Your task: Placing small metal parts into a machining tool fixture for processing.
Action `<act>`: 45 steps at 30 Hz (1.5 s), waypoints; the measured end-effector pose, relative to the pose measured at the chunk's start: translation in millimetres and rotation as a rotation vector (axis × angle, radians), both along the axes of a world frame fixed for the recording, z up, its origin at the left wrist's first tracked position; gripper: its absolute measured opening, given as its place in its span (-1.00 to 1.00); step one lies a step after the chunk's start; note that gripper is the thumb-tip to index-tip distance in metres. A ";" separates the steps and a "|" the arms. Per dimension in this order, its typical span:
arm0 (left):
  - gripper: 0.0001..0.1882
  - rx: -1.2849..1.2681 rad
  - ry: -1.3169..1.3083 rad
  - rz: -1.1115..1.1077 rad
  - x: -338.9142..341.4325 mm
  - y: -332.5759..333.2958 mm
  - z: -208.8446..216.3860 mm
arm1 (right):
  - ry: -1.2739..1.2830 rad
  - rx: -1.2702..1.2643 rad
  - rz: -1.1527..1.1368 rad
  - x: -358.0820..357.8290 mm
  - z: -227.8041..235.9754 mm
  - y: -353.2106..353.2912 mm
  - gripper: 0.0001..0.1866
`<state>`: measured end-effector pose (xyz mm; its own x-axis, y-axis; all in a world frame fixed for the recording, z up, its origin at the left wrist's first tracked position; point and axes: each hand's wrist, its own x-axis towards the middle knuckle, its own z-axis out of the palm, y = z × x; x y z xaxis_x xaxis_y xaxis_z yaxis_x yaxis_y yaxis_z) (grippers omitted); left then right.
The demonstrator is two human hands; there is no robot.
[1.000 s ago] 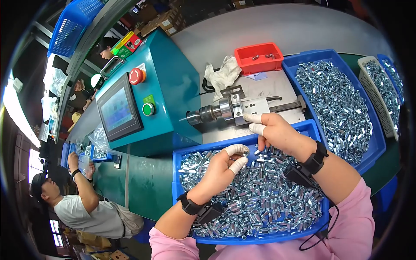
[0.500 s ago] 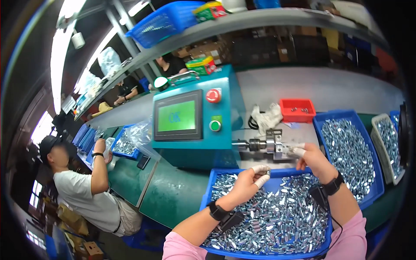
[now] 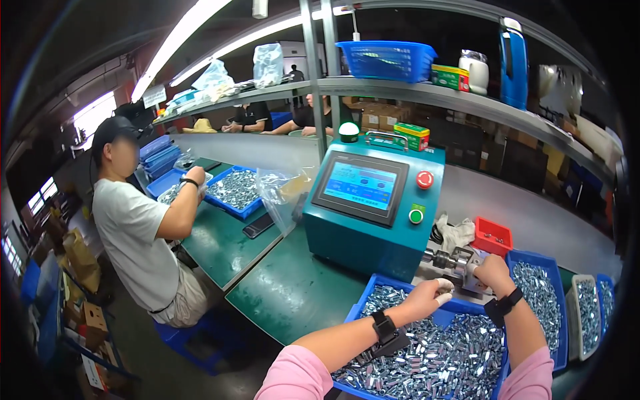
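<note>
My left hand (image 3: pixel 427 299), its fingertips in white covers, is pinched on a small shiny metal part (image 3: pixel 451 289) above the near blue tray (image 3: pixel 442 318). That tray holds a heap of small silvery metal parts (image 3: pixel 427 360). To its right, my right hand (image 3: pixel 494 273) is closed at the metal clamping fixture (image 3: pixel 460 259) of a teal machine (image 3: pixel 370 248); what its covered fingertips grip is hidden. The machine's screen (image 3: pixel 362 189) shows a mostly blue display.
Right of my right hand are another blue tray of parts (image 3: pixel 537 300) and a pale tray (image 3: pixel 587 317). A red bin (image 3: pixel 493 235) and a white glove (image 3: pixel 456 235) lie behind the fixture. At left, a co-worker (image 3: pixel 133 213) handles parts beside a phone (image 3: pixel 258 225).
The view has swung left, so the machine and trays appear further right and lower. The screen has gone from green to blue. My left hand still pinches its part; my right stays at the fixture.
</note>
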<state>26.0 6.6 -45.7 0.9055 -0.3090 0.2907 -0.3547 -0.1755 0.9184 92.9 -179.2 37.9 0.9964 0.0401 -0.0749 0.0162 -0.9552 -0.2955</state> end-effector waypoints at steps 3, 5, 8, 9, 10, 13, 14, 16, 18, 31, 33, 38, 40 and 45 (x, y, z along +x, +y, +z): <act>-0.69 0.019 -0.030 -0.015 -0.9 -1.8 1.8 | -0.232 -0.110 -0.035 8.1 -12.4 -9.4 -0.60; -0.69 -0.007 -0.049 -0.011 -0.7 0.4 -2.2 | -0.345 -0.124 -0.104 22.1 -20.5 -23.3 -0.62; -0.69 -0.036 -0.069 -0.019 0.2 -3.7 -3.0 | -0.463 -0.219 -0.286 34.5 -34.5 -99.7 -0.59; -0.70 -0.036 -0.079 -0.017 1.0 -4.9 -2.2 | -0.464 -0.247 -0.337 33.2 -42.8 -127.2 -0.57; -0.70 -0.037 -0.088 -0.016 2.4 -5.4 -2.1 | -0.464 -0.276 -0.388 31.0 -50.5 -146.9 -0.55; -0.70 -0.026 -0.080 -0.024 4.9 -6.1 -3.8 | -0.414 -0.385 -0.366 22.5 -74.5 -184.8 -0.58; -0.70 -0.016 -0.075 -0.028 4.4 -6.2 -4.7 | -0.385 -0.433 -0.355 19.0 -78.3 -192.0 -0.60; -0.70 -0.001 -0.070 -0.032 2.9 -5.6 -5.2 | -0.431 -0.374 -0.361 6.9 -68.4 -165.7 -0.60; -0.70 0.026 -0.073 -0.020 0.1 -3.0 -4.3 | -0.446 -0.181 -0.258 2.9 -54.3 -129.2 -0.59; -0.78 0.633 -0.567 0.144 14.0 -10.0 35.0 | 0.029 0.929 0.076 -27.9 -43.9 -47.7 -0.60; -0.78 0.713 -0.606 0.212 31.1 -22.8 47.6 | 0.015 0.951 0.080 -19.7 -47.8 -51.8 -0.60; -0.83 0.747 -0.593 0.265 65.4 -68.5 49.4 | 0.049 0.928 0.012 -14.7 -58.0 -60.9 -0.62; -0.86 0.829 -0.745 0.247 73.3 -75.7 39.8 | 0.010 0.932 0.045 -17.4 -59.2 -63.0 -0.63; -0.89 0.886 -0.726 0.262 70.8 -73.9 39.5 | 0.008 0.945 0.019 -14.1 -60.1 -64.0 -0.64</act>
